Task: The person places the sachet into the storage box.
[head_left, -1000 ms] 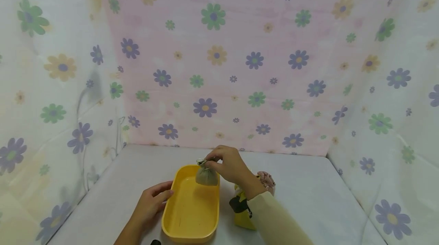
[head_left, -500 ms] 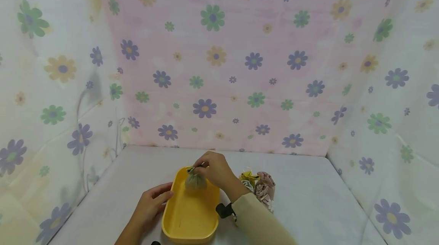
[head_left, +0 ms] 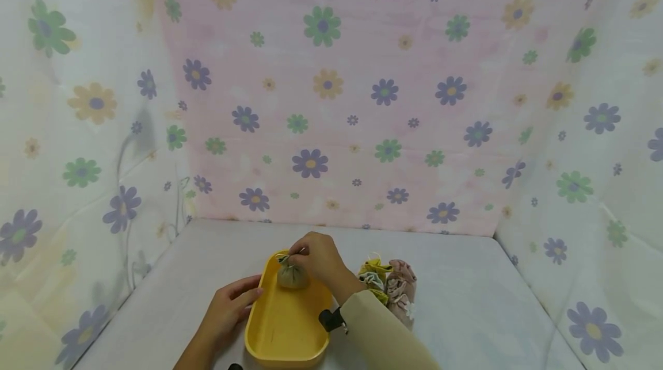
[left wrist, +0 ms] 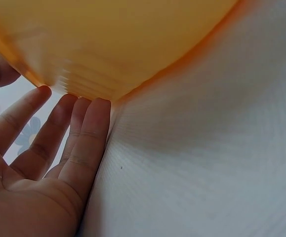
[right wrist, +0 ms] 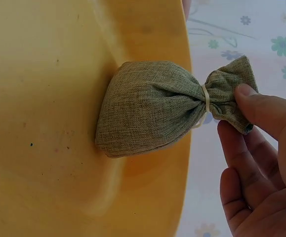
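Two hands engaged: right hand (head_left: 317,256) pinching the tied neck of the green pouch (head_left: 292,275) between thumb and fingers (right wrist: 261,111), pouch base resting at the far end of the yellow tray (head_left: 269,332). Left hand (head_left: 226,308) flat on the worktop (head_left: 466,301), straight fingers (left wrist: 83,143) bracing the tray wall. Release only once settled; keep tray steadied.

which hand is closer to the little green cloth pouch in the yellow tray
Right. The right hand pinches the tied top of the small grey-green cloth pouch, which sits in the far end of the yellow plastic tray. The left hand rests against the tray's left outer wall, apart from the pouch.
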Demonstrator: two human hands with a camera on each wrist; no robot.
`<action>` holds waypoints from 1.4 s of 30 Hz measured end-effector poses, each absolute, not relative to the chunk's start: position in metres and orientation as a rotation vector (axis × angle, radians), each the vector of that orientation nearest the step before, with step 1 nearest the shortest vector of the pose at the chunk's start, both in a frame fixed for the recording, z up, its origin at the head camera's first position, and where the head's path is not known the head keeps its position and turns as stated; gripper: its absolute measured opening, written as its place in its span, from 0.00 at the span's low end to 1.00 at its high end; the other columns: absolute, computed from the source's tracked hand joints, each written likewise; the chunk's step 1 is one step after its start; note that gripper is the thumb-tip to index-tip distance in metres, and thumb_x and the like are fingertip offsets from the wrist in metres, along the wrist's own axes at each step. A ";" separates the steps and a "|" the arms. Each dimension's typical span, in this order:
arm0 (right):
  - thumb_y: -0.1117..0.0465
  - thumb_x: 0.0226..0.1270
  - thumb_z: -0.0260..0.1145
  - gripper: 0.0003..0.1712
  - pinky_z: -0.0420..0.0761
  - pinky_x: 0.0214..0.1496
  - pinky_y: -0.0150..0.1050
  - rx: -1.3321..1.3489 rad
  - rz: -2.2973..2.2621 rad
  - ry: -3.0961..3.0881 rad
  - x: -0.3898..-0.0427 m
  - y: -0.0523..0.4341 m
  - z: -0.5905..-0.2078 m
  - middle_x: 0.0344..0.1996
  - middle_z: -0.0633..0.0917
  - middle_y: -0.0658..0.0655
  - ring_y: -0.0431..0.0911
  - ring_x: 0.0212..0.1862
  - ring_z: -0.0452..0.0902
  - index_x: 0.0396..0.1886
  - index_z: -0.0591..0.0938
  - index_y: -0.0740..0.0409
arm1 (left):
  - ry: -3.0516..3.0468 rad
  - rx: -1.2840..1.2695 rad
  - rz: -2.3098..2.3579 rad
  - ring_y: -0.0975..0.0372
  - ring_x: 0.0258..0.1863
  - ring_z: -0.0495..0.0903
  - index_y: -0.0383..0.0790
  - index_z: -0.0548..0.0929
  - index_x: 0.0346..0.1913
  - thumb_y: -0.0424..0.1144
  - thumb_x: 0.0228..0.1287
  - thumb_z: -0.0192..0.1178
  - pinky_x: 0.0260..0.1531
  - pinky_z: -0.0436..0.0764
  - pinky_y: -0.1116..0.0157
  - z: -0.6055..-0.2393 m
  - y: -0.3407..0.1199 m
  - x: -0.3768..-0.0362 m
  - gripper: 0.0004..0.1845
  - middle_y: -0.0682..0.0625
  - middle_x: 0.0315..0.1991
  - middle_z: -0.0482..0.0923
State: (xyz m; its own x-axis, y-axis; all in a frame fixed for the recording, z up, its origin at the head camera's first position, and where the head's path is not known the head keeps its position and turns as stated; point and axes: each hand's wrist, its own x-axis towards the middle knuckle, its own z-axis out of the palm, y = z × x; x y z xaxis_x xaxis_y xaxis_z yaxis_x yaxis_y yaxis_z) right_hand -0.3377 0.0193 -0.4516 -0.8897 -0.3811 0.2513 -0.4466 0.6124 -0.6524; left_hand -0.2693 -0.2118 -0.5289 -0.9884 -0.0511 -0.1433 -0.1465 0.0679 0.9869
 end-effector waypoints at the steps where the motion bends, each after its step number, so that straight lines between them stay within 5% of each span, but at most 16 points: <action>1: 0.56 0.65 0.76 0.02 0.84 0.42 0.26 0.698 1.147 -2.746 -0.337 0.019 -0.452 0.39 0.84 0.39 0.33 0.39 0.79 0.36 0.92 0.40 | 2.243 -0.209 2.087 0.53 0.59 0.84 0.40 0.82 0.66 0.47 0.67 0.70 0.50 0.89 0.59 -0.528 -0.212 -0.269 0.27 0.43 0.68 0.78; 12: 0.52 0.69 0.73 0.11 0.86 0.47 0.33 0.686 1.100 -2.723 -0.327 0.028 -0.445 0.50 0.85 0.44 0.40 0.47 0.83 0.49 0.90 0.44 | 2.270 -0.246 2.060 0.54 0.59 0.84 0.41 0.83 0.65 0.47 0.67 0.69 0.51 0.89 0.58 -0.526 -0.213 -0.267 0.26 0.43 0.68 0.78; 29: 0.51 0.70 0.73 0.10 0.86 0.51 0.44 0.685 1.102 -2.561 -0.299 0.089 -0.428 0.50 0.85 0.41 0.42 0.50 0.83 0.49 0.88 0.36 | 2.220 -0.243 2.103 0.53 0.59 0.84 0.41 0.82 0.65 0.45 0.69 0.68 0.50 0.89 0.58 -0.530 -0.210 -0.270 0.25 0.43 0.67 0.79; 42: 0.55 0.68 0.75 0.10 0.83 0.56 0.54 0.377 1.186 -2.488 -0.270 0.166 -0.423 0.51 0.85 0.42 0.43 0.52 0.81 0.46 0.88 0.36 | 2.193 -0.273 2.109 0.56 0.58 0.85 0.43 0.83 0.65 0.48 0.66 0.71 0.50 0.90 0.58 -0.535 -0.211 -0.273 0.27 0.44 0.67 0.79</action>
State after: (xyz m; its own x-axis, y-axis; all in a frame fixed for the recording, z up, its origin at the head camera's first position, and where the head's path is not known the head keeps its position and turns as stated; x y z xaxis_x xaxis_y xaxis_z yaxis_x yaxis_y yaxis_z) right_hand -0.2697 0.1663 -0.4227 -0.9003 -0.0846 0.4269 -0.3849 0.6125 -0.6904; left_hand -0.2733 -0.2112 -0.5348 -0.9803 -0.0685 -0.1853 -0.1879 0.0328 0.9816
